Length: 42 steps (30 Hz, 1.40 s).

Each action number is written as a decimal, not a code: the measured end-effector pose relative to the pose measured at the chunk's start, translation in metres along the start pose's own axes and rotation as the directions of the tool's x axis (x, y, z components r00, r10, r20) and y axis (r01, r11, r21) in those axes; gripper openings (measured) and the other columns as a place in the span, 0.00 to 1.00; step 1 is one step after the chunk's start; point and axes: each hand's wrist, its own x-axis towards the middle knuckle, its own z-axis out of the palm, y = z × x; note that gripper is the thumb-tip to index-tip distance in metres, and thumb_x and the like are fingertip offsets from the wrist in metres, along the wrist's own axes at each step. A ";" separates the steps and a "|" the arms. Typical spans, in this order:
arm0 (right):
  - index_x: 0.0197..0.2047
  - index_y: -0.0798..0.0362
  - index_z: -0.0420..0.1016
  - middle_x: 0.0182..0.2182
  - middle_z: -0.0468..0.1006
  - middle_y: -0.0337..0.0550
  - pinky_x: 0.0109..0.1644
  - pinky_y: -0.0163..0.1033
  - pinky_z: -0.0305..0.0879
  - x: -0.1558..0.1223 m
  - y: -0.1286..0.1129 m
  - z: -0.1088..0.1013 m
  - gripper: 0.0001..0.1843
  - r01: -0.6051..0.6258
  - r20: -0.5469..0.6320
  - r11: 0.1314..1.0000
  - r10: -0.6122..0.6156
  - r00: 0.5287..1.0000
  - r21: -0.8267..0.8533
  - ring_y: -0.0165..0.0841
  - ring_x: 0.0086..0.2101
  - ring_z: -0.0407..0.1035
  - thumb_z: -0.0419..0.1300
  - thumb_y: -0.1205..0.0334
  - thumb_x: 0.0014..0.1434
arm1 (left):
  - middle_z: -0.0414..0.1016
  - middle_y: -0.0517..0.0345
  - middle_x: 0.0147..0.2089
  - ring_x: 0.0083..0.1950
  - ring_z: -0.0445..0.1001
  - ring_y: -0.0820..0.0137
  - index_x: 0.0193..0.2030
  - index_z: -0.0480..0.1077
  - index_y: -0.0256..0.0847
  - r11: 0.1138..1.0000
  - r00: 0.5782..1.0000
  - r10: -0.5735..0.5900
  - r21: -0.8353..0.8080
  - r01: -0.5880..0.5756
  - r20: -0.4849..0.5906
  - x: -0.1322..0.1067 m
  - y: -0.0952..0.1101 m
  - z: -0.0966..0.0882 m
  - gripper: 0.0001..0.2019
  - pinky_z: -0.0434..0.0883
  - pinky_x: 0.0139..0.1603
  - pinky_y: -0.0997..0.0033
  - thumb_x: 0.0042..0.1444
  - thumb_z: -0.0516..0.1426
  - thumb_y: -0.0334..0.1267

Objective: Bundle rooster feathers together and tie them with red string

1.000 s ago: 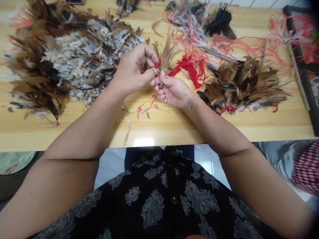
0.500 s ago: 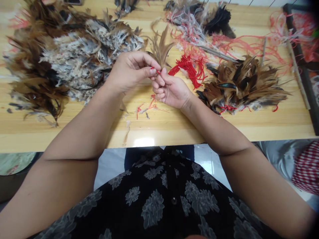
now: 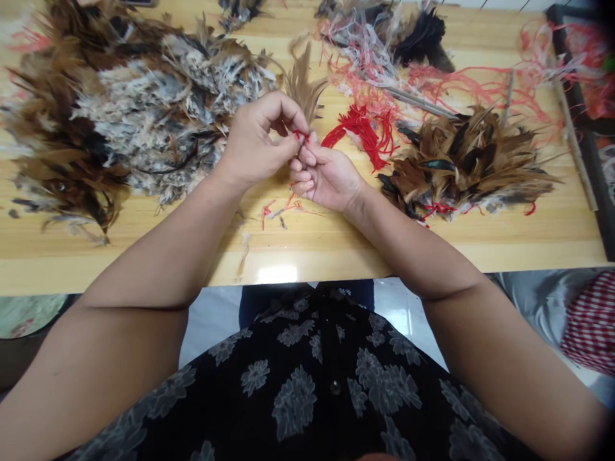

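A small bunch of brown feathers [image 3: 304,80] points away from me, its base pinched in my right hand [image 3: 331,173], whose fingers are curled. A short red string [image 3: 301,136] wraps near that base. My left hand [image 3: 264,141] pinches the string between thumb and forefinger, right against the right fingertips. Exactly how the string loops is hidden by the fingers. Just right of the hands lies a bundle of cut red strings [image 3: 368,137]. Red string scraps [image 3: 291,205] are scattered on the table below my hands.
A large heap of loose brown and grey feathers [image 3: 144,121] covers the table's left. On the right sits a pile of feather bunches [image 3: 471,163] with red ties. Behind are tangled pink and white strips [image 3: 369,57], black feathers [image 3: 423,41] and a dark frame [image 3: 583,141].
My left hand has turned slightly, its forefinger arching higher over the red string. The feather bunch has tilted a little to the left. Both hands stay together in nearly the same place.
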 end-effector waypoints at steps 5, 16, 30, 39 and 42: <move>0.31 0.50 0.51 0.26 0.65 0.33 0.26 0.23 0.50 0.002 0.004 0.001 0.34 -0.007 -0.006 1.000 0.007 1.000 0.017 0.20 0.23 0.52 0.42 0.48 0.93 | 0.81 0.55 0.44 0.45 0.86 0.61 0.52 0.82 0.45 0.987 0.998 0.049 0.151 -0.056 0.049 -0.001 0.010 0.000 0.17 0.85 0.48 0.56 0.75 0.67 0.57; 0.34 0.50 0.57 0.26 0.63 0.30 0.23 0.21 0.49 0.003 0.006 0.001 0.32 -0.022 0.023 0.999 0.021 1.000 0.039 0.19 0.21 0.52 0.42 0.44 0.92 | 0.83 0.57 0.39 0.36 0.83 0.58 0.52 0.79 0.57 0.945 0.953 -0.295 -0.126 0.302 0.076 -0.012 0.012 0.018 0.21 0.87 0.46 0.50 0.74 0.70 0.69; 0.37 0.51 0.66 0.24 0.69 0.32 0.18 0.20 0.42 0.004 0.005 0.002 0.34 -0.103 0.002 0.992 0.103 0.995 0.075 0.19 0.18 0.46 0.38 0.41 0.92 | 0.84 0.54 0.47 0.53 0.89 0.51 0.50 0.76 0.53 0.934 0.939 -0.342 -0.100 0.344 0.041 -0.017 -0.004 0.016 0.20 0.90 0.56 0.48 0.76 0.72 0.64; 0.35 0.52 0.68 0.24 0.61 0.27 0.22 0.24 0.39 -0.006 0.007 0.008 0.24 0.056 -0.103 0.950 -0.092 0.990 -0.307 0.21 0.21 0.43 0.55 0.61 0.89 | 0.84 0.55 0.42 0.32 0.78 0.63 0.47 0.78 0.52 0.944 0.944 -0.321 -0.104 0.313 -0.070 -0.016 -0.023 0.020 0.22 0.81 0.34 0.56 0.69 0.73 0.66; 0.32 0.52 0.68 0.24 0.60 0.29 0.26 0.25 0.43 -0.010 0.000 0.009 0.25 0.211 -0.207 0.829 -0.361 0.909 -0.517 0.23 0.24 0.49 0.56 0.68 0.86 | 0.84 0.55 0.43 0.37 0.81 0.60 0.46 0.78 0.51 0.959 0.956 -0.283 -0.010 0.283 -0.075 -0.013 -0.029 0.007 0.19 0.83 0.41 0.54 0.71 0.71 0.63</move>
